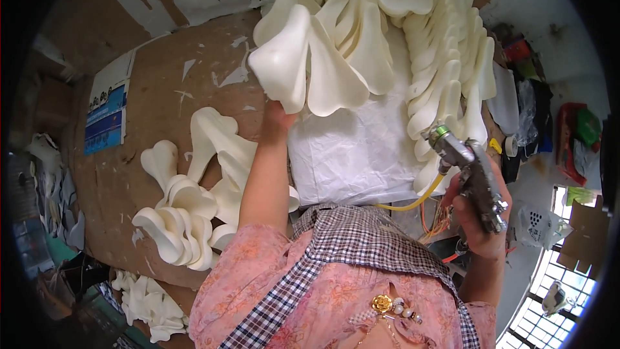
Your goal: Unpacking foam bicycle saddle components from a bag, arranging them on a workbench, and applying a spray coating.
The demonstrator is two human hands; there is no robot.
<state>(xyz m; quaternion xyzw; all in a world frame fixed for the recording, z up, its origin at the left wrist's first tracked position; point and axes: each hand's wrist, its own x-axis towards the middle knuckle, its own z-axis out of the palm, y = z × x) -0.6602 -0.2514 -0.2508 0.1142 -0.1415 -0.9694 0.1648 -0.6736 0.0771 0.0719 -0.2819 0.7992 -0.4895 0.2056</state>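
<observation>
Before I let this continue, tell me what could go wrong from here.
The spray gun in the right hand appears close to the right-hand row of cream pieces and might knock them. Its yellow hose runs near the apron and could snag. Stray spray might reach the left hand, partly hidden by a cream piece.

1 pile of pads lies on the table, left of the sheet; 1 row of pads lies right.

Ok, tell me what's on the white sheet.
A row of cream pieces runs along its right side; more overlap at its far end. What they cover cannot be seen.
</observation>
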